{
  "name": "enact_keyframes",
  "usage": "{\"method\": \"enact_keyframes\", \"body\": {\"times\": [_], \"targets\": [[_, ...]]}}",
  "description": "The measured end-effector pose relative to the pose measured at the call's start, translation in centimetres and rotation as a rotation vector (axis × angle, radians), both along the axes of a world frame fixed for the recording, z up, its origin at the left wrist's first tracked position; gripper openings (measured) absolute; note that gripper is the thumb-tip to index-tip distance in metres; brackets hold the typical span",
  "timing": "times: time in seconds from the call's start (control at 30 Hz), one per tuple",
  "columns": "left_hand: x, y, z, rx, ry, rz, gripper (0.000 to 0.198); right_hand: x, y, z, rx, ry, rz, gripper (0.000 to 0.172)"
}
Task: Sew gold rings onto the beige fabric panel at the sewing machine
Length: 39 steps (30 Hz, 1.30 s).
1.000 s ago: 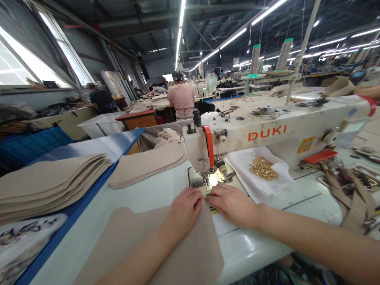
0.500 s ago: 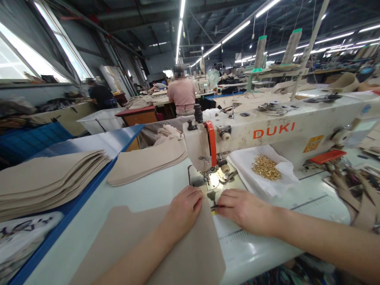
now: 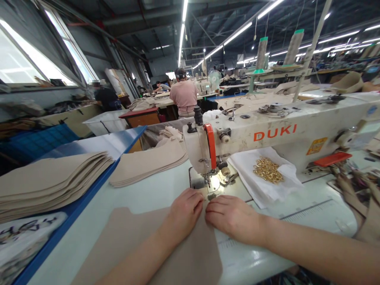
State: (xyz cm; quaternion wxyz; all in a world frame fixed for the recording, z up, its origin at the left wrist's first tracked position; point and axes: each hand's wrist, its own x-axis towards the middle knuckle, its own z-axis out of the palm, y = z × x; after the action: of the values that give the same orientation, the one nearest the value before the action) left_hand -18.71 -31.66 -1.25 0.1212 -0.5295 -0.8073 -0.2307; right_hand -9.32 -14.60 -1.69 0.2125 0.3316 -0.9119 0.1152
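Note:
A flat beige fabric panel lies on the pale sewing table, its far right corner just in front of the needle plate of the white sewing machine. My left hand rests on that corner, thumb and fingers closed on the edge. Close beside it, my right hand has its fingers curled down at the panel's right edge. Both sets of fingertips are partly hidden, and they sit on the near side of the presser foot.
Stacked beige panels lie left of the machine head, with a thicker stack farther left. Gold metal rings sit on white cloth under the machine arm. A person in a pink shirt works ahead.
My right hand has moved left from the needle plate's near edge to the panel's edge, near my left hand. The left hand and panel stay nearly in place; the view has shifted slightly.

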Motion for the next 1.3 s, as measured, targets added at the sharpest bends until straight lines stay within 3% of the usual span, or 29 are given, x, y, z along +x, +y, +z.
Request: {"method": "enact_keyframes", "body": {"times": [0.37,1.3], "targets": [[-0.1,0.2,-1.0,0.071,0.093,-0.021,0.016,-0.2,0.1,-1.3,-0.039,-0.011,0.029,0.016],[-0.1,0.4,-1.0,0.045,0.083,-0.034,0.013,0.1,0.0,-0.6,-0.065,-0.045,-0.023,0.017]]}}
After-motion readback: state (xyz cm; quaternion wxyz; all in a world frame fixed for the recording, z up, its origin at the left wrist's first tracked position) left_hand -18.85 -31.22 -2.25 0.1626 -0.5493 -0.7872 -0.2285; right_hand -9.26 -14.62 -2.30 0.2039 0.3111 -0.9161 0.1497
